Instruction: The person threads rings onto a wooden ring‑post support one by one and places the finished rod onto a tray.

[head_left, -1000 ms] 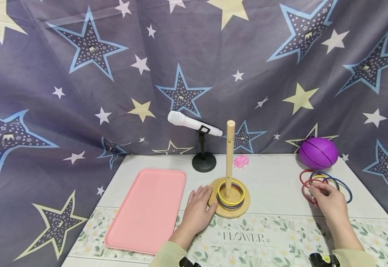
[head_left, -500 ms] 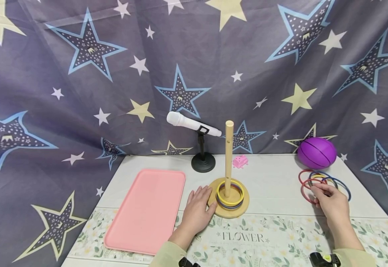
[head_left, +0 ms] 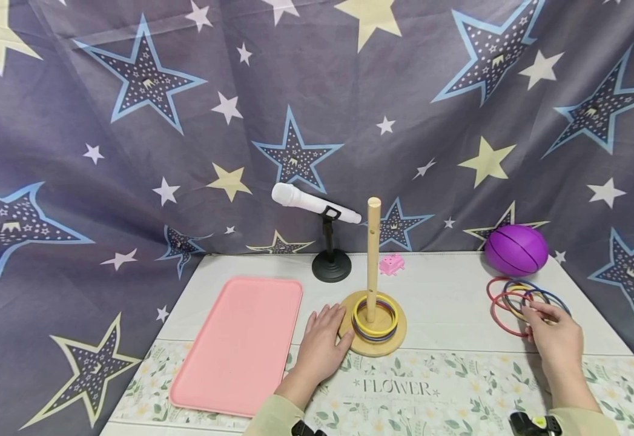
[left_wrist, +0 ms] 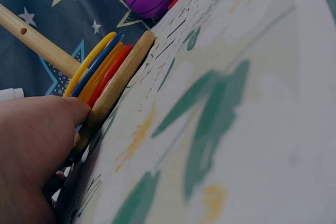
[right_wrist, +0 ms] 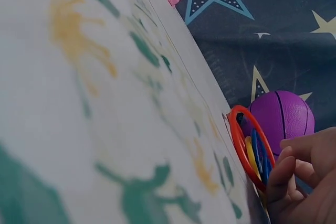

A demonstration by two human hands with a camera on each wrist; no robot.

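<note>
In the head view my left hand (head_left: 323,346) rests with fingers extended against the left edge of a round wooden base (head_left: 390,348). An upright wooden peg (head_left: 373,260) rises from that base. Around its foot lie several stacked rings, the yellow ring (left_wrist: 90,62) on top, a blue ring (left_wrist: 97,70) beneath and a red ring (left_wrist: 109,76) at the bottom. At the right, my right hand (head_left: 558,339) reaches with bent fingers into a loose pile of overlapping red, blue and yellow rings (head_left: 504,327). Its fingertips touch the rings; whether they pinch one is hidden.
A pink tray (head_left: 237,345) lies at the left. Behind the peg stand a white microphone (head_left: 317,203) on a black stand (head_left: 331,265) and a small pink toy (head_left: 391,264). A purple ball (head_left: 516,249) sits behind the loose rings. A star-patterned cloth (head_left: 229,121) hangs behind the table.
My right hand has shifted to the right across the loose rings, uncovering more of the near red ring. My left hand stays at the wooden base.
</note>
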